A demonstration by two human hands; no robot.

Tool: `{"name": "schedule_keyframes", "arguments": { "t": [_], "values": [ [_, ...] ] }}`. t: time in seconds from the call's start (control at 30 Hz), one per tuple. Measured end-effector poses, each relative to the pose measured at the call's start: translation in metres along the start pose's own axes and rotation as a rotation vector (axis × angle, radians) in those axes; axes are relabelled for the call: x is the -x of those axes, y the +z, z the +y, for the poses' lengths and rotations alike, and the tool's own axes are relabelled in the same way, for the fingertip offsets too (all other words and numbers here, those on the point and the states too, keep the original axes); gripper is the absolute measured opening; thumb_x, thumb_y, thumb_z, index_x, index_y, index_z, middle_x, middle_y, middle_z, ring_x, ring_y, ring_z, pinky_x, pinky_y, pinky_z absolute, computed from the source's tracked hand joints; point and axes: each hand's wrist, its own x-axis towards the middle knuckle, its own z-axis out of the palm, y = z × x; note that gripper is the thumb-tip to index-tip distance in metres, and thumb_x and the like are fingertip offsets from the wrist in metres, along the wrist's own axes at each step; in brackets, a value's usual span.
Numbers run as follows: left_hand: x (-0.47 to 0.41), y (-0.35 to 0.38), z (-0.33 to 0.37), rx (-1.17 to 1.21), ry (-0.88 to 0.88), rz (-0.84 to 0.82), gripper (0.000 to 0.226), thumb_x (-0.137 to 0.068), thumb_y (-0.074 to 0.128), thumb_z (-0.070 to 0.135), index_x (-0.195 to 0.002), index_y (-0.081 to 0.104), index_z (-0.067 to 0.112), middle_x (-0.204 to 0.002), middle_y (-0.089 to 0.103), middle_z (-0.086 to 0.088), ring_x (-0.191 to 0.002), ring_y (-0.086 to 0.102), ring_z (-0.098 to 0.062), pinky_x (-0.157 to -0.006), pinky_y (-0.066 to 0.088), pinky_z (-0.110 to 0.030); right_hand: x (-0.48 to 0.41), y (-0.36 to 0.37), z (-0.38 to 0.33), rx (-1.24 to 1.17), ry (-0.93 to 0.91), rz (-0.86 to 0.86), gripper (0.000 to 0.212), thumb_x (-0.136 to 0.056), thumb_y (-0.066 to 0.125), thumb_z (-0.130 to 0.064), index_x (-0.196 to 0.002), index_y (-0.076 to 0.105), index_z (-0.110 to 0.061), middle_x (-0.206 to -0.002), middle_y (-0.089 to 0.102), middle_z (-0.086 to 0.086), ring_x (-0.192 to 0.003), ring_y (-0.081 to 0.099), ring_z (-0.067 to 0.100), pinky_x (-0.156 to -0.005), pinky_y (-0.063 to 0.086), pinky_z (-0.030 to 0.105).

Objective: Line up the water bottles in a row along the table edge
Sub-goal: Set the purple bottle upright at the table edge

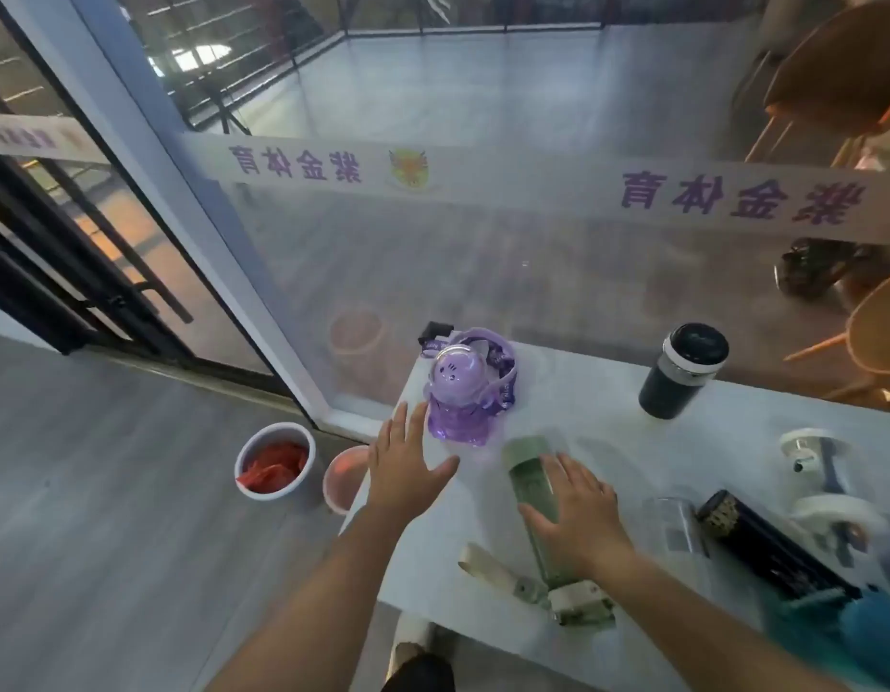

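Six bottles, as far as I can count from my desk. Shall I run them from the left?

Do. What comes first?

On the floor at lower left stand a white bucket [273, 462] with something red in it and a pink bucket [343, 477] just beside it, hard against the white table [608, 432].

And the hands?

I see the left hand [408, 472] left of centre, spread wide with the fingers straight and nothing in it. Its fingertips are just beside the base of the purple bottle [458, 397]; I cannot tell whether they touch. That bottle stands upright at the table's far left corner, with a purple strap looped behind it.

Next?

The green bottle [530, 486] lies on its side at centre, its cap end toward the bottom of the frame. The right hand [578, 516] rests flat on it, fingers straight, the thumb across the bottle's body. I would not call that a grip.

Further right?

A dark tumbler [682, 372] stands upright near the glass wall, well apart from the others. Below it a clear bottle [675, 526] and a black bottle [762, 546] lie side by side. At the right edge there is a white bottle [822, 472], blurred.
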Motion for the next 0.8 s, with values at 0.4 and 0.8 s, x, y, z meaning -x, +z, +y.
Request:
{"name": "schedule_keyframes", "arguments": {
  "t": [0.4,0.8],
  "values": [
    [-0.116,-0.02,-0.04,0.379,0.349,-0.208,0.115,-0.055,0.078,0.059,-0.151,0.024,0.026,-0.155,0.027,0.002,-0.142,0.029,-0.021,-0.115,0.03,-0.042,-0.049,0.005,-0.095,-0.464,0.354,0.244,0.075,-0.085,0.063,-0.051,-0.148,0.03,-0.026,-0.153,0.035,0.001,-0.137,0.037,0.021,-0.112,0.034,0.043],
    [-0.136,0.0,-0.053,1.158,-0.197,-0.647,0.103,-0.055,0.08,0.068,-0.141,0.04,0.027,-0.14,0.052,0.005,-0.12,0.056,-0.017,-0.094,0.043,-0.038,-0.115,-0.012,-0.137,-1.334,0.654,0.208,0.058,-0.087,0.06,-0.05,-0.137,0.041,-0.026,-0.129,0.047,-0.001,-0.11,0.046,0.022,-0.088,0.041,0.041]
  ]
}}
